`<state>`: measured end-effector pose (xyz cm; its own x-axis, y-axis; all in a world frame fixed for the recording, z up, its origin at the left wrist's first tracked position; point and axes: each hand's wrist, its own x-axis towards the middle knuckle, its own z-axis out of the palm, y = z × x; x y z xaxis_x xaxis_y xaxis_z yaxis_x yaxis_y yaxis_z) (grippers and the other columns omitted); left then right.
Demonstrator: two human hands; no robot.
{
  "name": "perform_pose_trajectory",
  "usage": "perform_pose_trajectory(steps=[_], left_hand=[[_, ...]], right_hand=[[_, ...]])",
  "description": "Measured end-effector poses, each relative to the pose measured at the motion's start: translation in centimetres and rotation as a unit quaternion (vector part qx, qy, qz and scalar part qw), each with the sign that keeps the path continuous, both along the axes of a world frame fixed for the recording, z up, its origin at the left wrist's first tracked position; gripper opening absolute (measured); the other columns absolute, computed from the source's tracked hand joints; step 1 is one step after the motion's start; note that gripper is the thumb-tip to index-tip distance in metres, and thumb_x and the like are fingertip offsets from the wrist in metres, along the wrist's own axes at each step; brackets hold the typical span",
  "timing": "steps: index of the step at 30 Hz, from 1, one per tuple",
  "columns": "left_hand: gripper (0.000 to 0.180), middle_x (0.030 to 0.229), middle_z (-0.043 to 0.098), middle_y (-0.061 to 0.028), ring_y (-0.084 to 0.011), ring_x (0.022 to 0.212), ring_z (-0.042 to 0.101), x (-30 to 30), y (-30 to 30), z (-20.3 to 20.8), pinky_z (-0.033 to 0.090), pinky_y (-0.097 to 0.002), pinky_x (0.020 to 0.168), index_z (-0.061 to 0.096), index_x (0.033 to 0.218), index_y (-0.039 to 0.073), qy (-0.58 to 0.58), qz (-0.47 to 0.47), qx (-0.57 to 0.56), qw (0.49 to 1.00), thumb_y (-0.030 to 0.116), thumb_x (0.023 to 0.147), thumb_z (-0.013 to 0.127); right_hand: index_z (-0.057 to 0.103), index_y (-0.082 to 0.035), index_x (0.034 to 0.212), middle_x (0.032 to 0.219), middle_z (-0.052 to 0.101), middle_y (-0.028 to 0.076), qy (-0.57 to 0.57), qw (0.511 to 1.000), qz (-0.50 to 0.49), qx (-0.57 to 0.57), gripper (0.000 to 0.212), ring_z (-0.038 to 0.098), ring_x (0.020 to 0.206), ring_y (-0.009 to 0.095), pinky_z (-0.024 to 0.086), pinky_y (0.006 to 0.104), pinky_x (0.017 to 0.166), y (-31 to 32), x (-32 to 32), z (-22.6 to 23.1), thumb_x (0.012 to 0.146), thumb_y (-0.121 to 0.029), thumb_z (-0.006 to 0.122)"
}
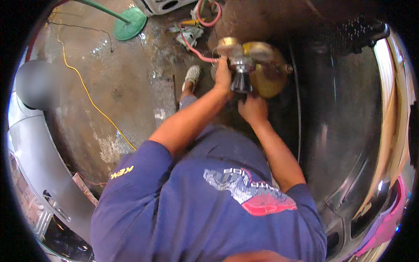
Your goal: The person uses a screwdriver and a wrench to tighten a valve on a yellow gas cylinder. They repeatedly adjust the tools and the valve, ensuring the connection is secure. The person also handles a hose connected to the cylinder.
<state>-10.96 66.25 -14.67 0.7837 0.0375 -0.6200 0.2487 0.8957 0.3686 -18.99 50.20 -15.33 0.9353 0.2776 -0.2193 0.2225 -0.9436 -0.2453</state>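
In front of me is a gas regulator (242,65) with a silver body and two round, brass-coloured gauges. A black ribbed knob (241,82) points from it toward me. My left hand (223,75) is closed round the regulator's left side, its fingertips hidden behind the metal. At the lower end of the knob my right hand (254,109) is curled closed, its fingers partly hidden. A pink hose (197,53) meets the regulator on the left, near my left hand. Behind and right of the knob shows a yellowish rounded shape (269,82), perhaps a cylinder's top.
A black car panel (336,118) runs along the right. A grey vehicle (32,148) stands at the left, near a blurred round patch. Across the wet concrete floor (126,70) lies a yellow cord (89,98). A green round stand base (130,24) is at the far left.
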Motion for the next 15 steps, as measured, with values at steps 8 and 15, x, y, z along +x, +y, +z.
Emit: perform_pose_trajectory(steps=[8,15], left_hand=[[0.058,0.103,0.070,-0.0095,-0.0213,0.095,0.066,-7.8,-0.8,-7.2,0.050,-0.0382,0.091,0.066,0.118,0.003,0.030,-0.143,0.193,0.970,0.058,0.100,0.065],[0.032,0.103,0.069,-0.0042,-0.0143,0.087,0.065,-13.1,3.4,0.2,0.053,-0.0303,0.072,0.065,0.117,0.007,0.062,-0.224,0.270,0.934,0.029,0.097,0.080]], right_hand=[[0.048,0.003,0.146,0.129,0.066,0.028,0.277,0.958,-0.019,-0.066,0.069,0.062,0.125,0.045,0.052,0.0558,0.103,0.5,-2.8,0.0,0.088,-0.028,0.071],[0.050,0.003,0.146,0.139,0.063,0.028,0.327,0.933,0.000,0.154,0.066,0.061,0.130,0.044,0.049,0.0470,0.109,-0.5,-5.4,3.2,0.086,-0.017,0.069]])
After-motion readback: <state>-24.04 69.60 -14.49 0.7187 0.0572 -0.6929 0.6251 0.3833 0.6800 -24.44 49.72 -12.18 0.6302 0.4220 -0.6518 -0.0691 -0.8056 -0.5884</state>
